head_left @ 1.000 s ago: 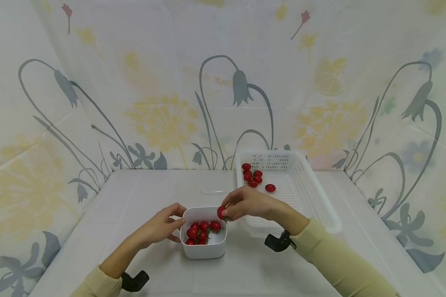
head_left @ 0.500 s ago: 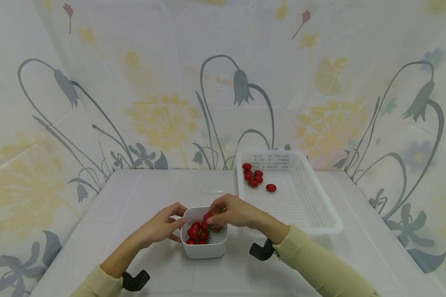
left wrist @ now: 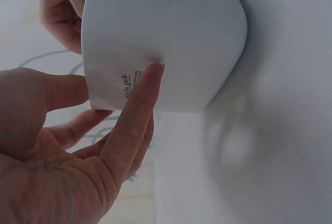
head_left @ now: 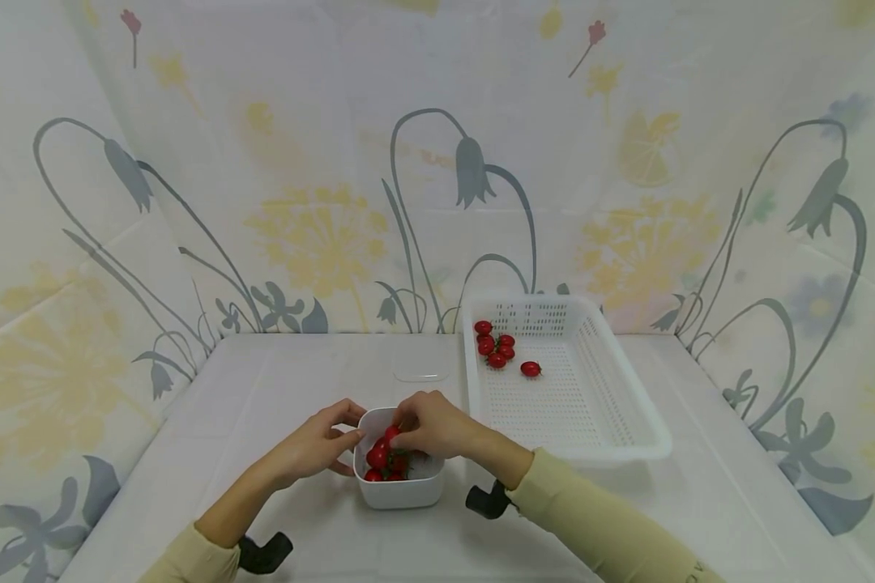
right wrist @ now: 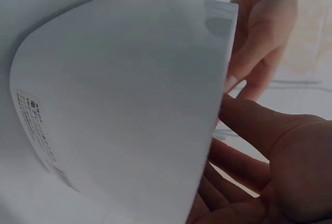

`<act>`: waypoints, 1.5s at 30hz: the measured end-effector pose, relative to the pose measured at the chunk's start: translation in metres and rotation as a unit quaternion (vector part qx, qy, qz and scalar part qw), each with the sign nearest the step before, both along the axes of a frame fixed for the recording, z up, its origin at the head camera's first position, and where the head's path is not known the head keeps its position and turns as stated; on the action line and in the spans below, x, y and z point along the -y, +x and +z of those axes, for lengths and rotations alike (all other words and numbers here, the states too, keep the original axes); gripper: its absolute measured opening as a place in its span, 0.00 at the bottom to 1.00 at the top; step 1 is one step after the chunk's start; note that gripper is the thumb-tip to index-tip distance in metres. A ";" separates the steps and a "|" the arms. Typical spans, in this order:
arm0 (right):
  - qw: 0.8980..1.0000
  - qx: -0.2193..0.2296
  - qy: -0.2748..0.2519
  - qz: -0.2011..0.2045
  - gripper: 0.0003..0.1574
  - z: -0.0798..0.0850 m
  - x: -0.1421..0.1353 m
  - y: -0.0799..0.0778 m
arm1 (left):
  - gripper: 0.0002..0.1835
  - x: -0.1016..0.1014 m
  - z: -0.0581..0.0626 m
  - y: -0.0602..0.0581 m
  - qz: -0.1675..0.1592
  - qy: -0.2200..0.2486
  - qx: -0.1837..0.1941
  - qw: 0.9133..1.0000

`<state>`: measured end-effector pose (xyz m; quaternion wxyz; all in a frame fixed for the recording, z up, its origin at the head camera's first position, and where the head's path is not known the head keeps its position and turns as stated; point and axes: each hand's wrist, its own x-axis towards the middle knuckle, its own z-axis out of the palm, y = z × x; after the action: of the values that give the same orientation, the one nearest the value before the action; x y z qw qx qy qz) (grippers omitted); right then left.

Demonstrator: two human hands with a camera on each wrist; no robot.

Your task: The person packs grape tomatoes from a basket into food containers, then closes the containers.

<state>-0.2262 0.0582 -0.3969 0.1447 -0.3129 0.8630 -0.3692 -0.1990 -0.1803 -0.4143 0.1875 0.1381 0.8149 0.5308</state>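
Observation:
A small white container [head_left: 401,495] with several red cherry tomatoes [head_left: 377,457] in it stands on the table. My left hand [head_left: 321,441] holds its left side. The left wrist view has that thumb at the rim and a finger [left wrist: 140,105] against the outer wall. My right hand [head_left: 433,425] reaches over the right rim, fingertips inside the container. They pinch a cherry tomato [head_left: 391,432] above the others, partly hidden by the fingers. In the right wrist view, the container wall [right wrist: 124,94] hides the fingertips of the right hand [right wrist: 280,167].
At the back right stands a white perforated basket [head_left: 638,397], holding a cluster of cherry tomatoes [head_left: 496,348] and a single one [head_left: 531,369] apart. Behind the container lies a clear, flat, rounded piece [head_left: 420,376]. A flower-print cloth [head_left: 437,243] hangs behind the table.
My right hand has moved left and down from the container's right rim, carrying a cherry tomato inside to the tomatoes there. The left hand and container have stayed put.

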 end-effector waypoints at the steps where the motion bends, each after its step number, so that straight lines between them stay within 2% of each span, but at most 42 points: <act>1: 1.000 -0.010 0.006 -0.002 0.11 -0.001 0.002 0.000 | 0.14 0.000 0.000 0.000 0.000 0.000 0.000 1.000; 4: 0.999 -0.033 0.027 -0.009 0.11 -0.004 0.008 0.001 | 0.14 0.000 0.000 0.000 0.000 0.001 0.000 1.000; 11: 0.996 -0.058 0.065 -0.022 0.11 -0.007 0.016 0.002 | 0.14 0.000 0.000 0.000 0.000 -0.002 -0.005 1.000; 22: 0.992 -0.054 0.105 -0.035 0.10 -0.007 0.019 0.005 | 0.14 0.001 -0.001 0.000 -0.002 0.002 -0.003 1.000; 34: 0.996 -0.039 0.081 -0.013 0.15 0.000 0.010 0.006 | 0.14 0.001 -0.002 0.001 -0.002 0.006 -0.004 1.000; 45: 0.998 -0.022 0.056 0.016 0.16 0.029 -0.019 0.017 | 0.14 -0.001 -0.001 0.002 0.009 -0.008 -0.003 1.000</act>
<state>-0.2097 0.0775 -0.3684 0.1489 -0.3257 0.8802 -0.3114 -0.1974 -0.1789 -0.4158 0.1816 0.1307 0.8208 0.5256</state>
